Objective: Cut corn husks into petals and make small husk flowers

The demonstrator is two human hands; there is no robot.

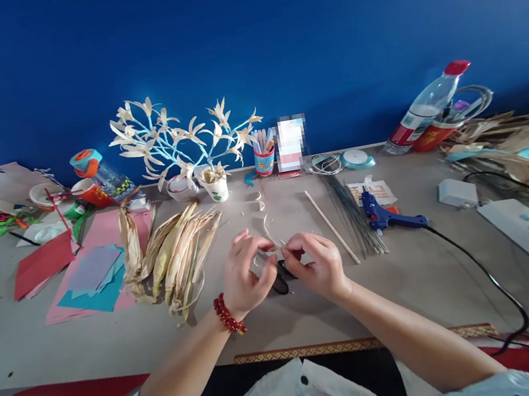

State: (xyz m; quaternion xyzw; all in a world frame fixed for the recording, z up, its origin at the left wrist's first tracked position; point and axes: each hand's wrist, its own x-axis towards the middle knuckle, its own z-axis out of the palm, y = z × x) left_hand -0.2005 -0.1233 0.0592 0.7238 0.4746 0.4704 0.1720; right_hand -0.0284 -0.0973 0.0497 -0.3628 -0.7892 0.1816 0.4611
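My left hand (pixel 244 272), with a red bead bracelet at the wrist, and my right hand (pixel 319 263) meet over the middle of the table. Both pinch a thin pale strip of dried husk (pixel 270 232) that curls upward between the fingertips. Black-handled scissors (pixel 282 277) lie on the table right under the two hands. A pile of dried corn husks (pixel 172 254) lies just left of my left hand. A small tree of pale husk flowers on blue stems (pixel 184 140) stands in a white cup behind.
A blue glue gun (pixel 389 216) with a black cord lies to the right, beside green wires (pixel 356 213) and a wooden stick (pixel 332 234). Coloured paper sheets (pixel 84 272) lie at left. A tilted bottle (pixel 424 107), more husks and a white power strip (pixel 516 220) crowd the right.
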